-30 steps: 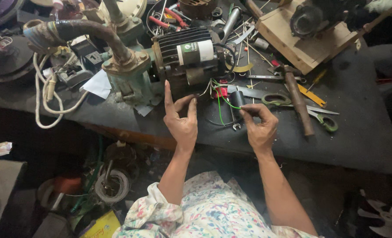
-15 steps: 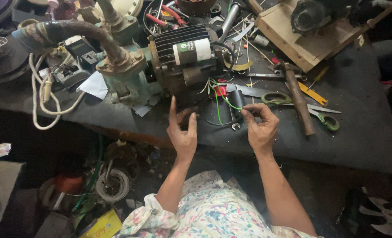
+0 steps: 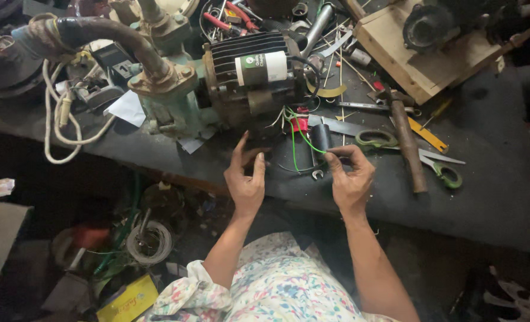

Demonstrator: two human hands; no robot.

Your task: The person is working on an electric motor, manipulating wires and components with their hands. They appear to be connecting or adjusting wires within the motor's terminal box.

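Green-and-white label [image 3: 262,67] on black motor [image 3: 250,74] above both hands

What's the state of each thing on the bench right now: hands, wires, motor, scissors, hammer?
Left hand: fingers spread, touching the black finned electric motor from below.
Right hand: pinching a thin green wire.
Small black cylinder: upright by the right fingertips.
Motor: lying on its side, loose wires out.
Green-handled scissors: lying flat, blades apart.
Rusty hammer: lying flat, untouched.
White cord: looped, hanging over the table edge.
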